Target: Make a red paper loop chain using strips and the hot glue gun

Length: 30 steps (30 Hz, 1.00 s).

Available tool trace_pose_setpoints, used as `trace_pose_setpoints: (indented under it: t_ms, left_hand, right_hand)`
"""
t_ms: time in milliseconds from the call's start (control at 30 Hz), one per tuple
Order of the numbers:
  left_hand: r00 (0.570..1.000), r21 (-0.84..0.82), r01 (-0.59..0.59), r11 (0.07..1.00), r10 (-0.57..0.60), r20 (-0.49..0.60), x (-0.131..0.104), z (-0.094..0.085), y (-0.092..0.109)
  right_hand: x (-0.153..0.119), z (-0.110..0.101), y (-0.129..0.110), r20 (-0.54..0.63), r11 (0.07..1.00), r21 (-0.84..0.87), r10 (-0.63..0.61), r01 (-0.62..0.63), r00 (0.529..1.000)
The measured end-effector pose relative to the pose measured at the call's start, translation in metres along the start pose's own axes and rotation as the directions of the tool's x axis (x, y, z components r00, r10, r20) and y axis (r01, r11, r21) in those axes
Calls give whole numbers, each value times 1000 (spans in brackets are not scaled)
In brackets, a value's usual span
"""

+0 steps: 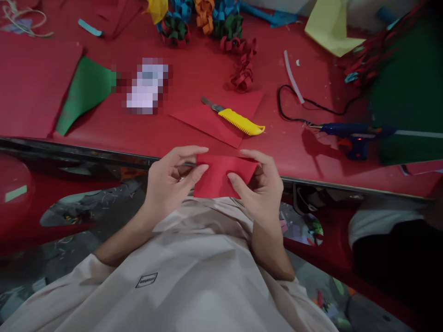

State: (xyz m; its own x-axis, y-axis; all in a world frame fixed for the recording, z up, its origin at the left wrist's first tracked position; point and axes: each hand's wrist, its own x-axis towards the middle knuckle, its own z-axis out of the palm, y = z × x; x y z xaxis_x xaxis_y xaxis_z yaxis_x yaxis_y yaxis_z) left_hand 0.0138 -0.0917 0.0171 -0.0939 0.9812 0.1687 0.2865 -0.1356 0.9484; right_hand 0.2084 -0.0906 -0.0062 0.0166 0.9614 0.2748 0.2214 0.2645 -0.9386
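Observation:
A small piece of red paper (218, 180) is held between my two hands at the table's near edge. My left hand (176, 177) pinches its left side, thumb on top. On the right side, my right hand (261, 184) grips it with the thumb on its face and the fingers behind. Just beyond lies a yellow utility knife (240, 121) with its blade pointing to the upper left, resting on a larger red sheet (204, 121).
A blue glue gun (358, 133) with a lit red light and black cord lies right. Green paper (86, 87), a blurred phone (148, 87) and a red stack (34, 87) are left. Curled paper chains (242, 76) and yellow paper (328, 27) lie at the back of the red table (138, 133).

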Motion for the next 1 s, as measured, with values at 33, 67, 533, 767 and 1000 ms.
trace_pose_setpoints:
  t_ms: [33, 67, 533, 767, 1000]
  left_hand:
    - [1000, 12, -6, 1000, 6, 1, 0, 0, 0]
    - [1000, 23, -10, 1000, 10, 0, -1, -1, 0]
    - [996, 86, 75, 993, -71, -47, 2, -6, -8]
    - [931, 222, -139, 965, 51, 362, 6, -13, -8]
    - [933, 217, -237, 947, 159, 324, 2, -5, -2]
  right_hand:
    - [0, 0, 1, 9, 1000, -5, 9, -9, 1000]
    - [-1, 0, 1, 18, 1000, -14, 20, -19, 1000]
    - [4, -7, 12, 1, 918, 222, 338, -330, 941]
    - [-7, -16, 0, 217, 978, -110, 195, -175, 957]
    - [-11, -4, -8, 228, 979, -174, 148, -109, 962]
